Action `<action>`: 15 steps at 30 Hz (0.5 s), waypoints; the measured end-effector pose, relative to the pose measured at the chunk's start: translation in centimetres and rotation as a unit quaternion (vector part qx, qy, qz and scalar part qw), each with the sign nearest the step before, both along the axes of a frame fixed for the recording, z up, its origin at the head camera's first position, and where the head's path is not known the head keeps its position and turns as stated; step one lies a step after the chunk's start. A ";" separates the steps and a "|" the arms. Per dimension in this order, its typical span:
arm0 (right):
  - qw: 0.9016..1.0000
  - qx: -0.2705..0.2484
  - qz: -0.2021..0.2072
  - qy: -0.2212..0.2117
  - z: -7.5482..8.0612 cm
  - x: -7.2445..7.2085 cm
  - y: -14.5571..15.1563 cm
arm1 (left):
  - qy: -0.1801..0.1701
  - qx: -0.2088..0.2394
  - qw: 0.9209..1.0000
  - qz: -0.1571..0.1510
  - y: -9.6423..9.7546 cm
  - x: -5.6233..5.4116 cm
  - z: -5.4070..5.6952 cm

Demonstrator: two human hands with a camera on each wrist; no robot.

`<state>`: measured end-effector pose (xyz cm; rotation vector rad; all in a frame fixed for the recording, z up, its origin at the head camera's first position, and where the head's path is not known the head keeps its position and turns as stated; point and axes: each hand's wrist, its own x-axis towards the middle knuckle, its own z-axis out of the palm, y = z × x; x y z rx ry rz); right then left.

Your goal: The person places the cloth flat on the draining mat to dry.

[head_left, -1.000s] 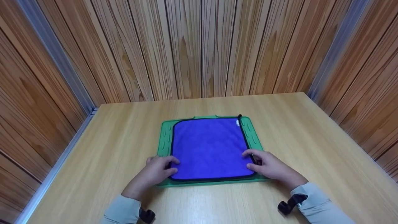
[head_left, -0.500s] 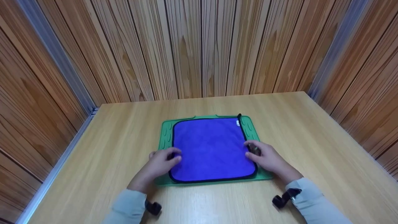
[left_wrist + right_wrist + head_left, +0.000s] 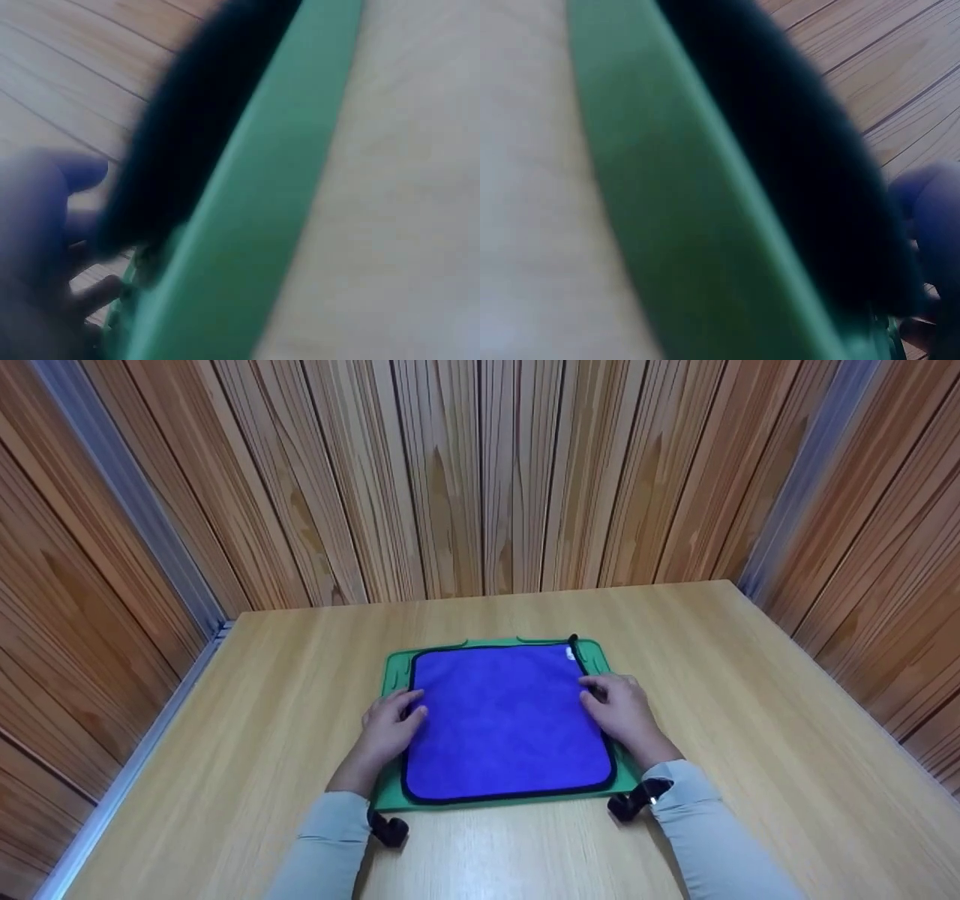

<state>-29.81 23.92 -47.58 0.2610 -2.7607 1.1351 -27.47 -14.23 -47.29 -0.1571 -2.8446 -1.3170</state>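
A blue cloth (image 3: 510, 727) with a black border lies spread flat on a green mat (image 3: 391, 795). My left hand (image 3: 386, 727) is at the cloth's left edge, thumb and forefinger apart over the border. At the opposite edge is my right hand (image 3: 622, 709), its thumb and forefinger also apart. The left wrist view shows the left fingers (image 3: 90, 176) loosely bent beside the dark border (image 3: 187, 127). In the right wrist view the right hand (image 3: 939, 225) shows only in part, next to the border (image 3: 802, 150). Blur hides exactly where the fingertips touch.
The mat and cloth rest on a light wooden table (image 3: 300, 682). Wood-panelled walls (image 3: 450, 480) rise behind it and at both sides. A small white label (image 3: 571, 653) sits near the cloth's far right corner. Black wrist cameras (image 3: 390, 830) hang inward from both sleeves.
Both hands have moved away from me along the cloth's side edges, from near the front corners to about the middle or beyond. The cloth and mat stay nearly in place.
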 end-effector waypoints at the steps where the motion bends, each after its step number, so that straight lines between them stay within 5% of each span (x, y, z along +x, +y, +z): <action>1: 1.000 0.008 -0.005 0.007 -0.1 0.1 0.0 | 0.005 -0.006 1.000 0.003 -0.1 0.1 0.0; 10: 0.997 0.079 0.013 0.024 -0.5 0.4 0.1 | 0.027 -0.102 0.994 -0.015 -0.4 0.4 -0.5; 15: 0.994 0.107 -0.014 0.007 -0.6 0.3 0.5 | 0.037 -0.124 0.992 -0.010 -0.4 0.4 -0.8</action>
